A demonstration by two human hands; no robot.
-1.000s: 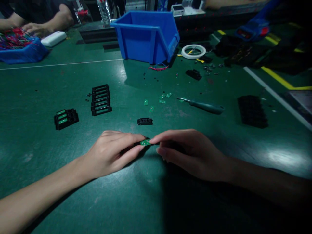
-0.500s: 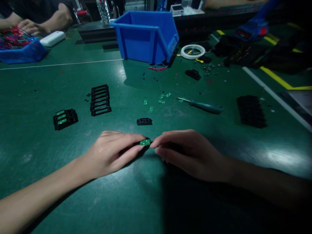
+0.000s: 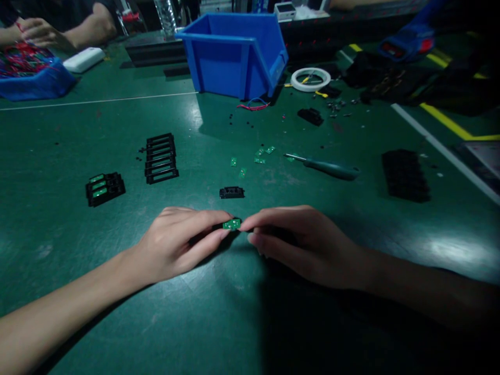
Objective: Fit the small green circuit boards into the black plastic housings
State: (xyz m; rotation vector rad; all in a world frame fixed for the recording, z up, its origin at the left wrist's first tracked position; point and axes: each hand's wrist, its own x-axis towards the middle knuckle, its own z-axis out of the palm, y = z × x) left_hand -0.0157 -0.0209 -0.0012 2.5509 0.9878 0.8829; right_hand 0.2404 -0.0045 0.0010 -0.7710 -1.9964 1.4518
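1. We see the small green board (image 3: 232, 224) pinched low over the bench (image 3: 242, 312), the left hand (image 3: 179, 245) closed on one end and the right hand (image 3: 304, 245) on the other, fingertips nearly meeting; something dark sits under it, though we cannot tell what.
2. At 12 o'clock, just beyond, lies a lone black housing (image 3: 232, 192); at 1 o'clock, several loose green boards (image 3: 255, 156); at 2 o'clock, a screwdriver (image 3: 330, 168).
3. At 10 o'clock stand three board-fitted housings (image 3: 104, 187), with a row of empty black frames (image 3: 161, 159) at 11 o'clock.
4. We judge the work to be at an early stage: three pieces look finished, and more frames and boards wait.
5. Far off at 12 o'clock sits a blue bin (image 3: 234, 57); a co-worker's hand (image 3: 39, 34) works at 10 o'clock.
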